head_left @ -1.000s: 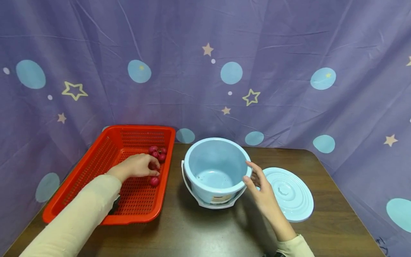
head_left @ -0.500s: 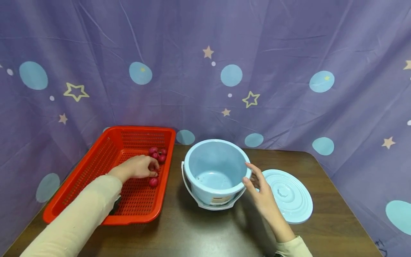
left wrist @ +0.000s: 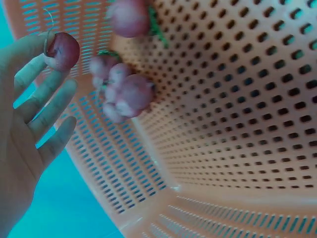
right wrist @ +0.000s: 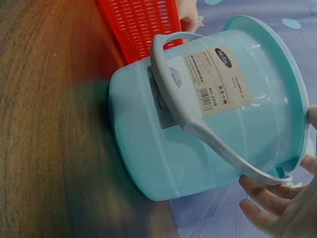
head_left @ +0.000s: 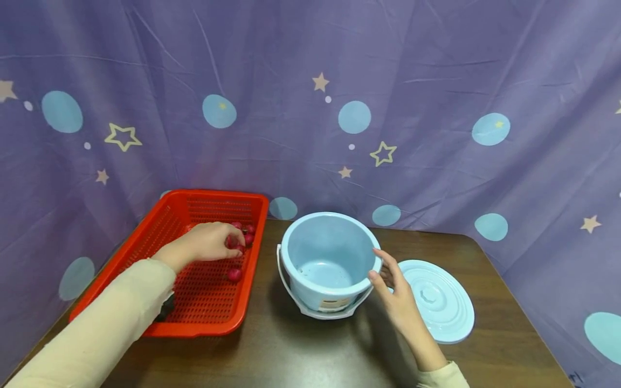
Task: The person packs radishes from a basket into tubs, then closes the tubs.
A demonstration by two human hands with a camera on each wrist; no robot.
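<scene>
Two hands work over a dark desk [head_left: 301,350]. Left hand [head_left: 206,242] reaches into the red basket [head_left: 145,253] at the left, its fingers [left wrist: 47,47] pinching one small red radish [left wrist: 63,49]; more radishes [left wrist: 124,91] lie clustered just beyond, at the basket's far right corner. Right hand [head_left: 395,291] has relaxed fingers touching the right rim of the pale blue bucket [head_left: 325,258], which stands upright at centre. Its lid [head_left: 439,302] lies flat just right.
</scene>
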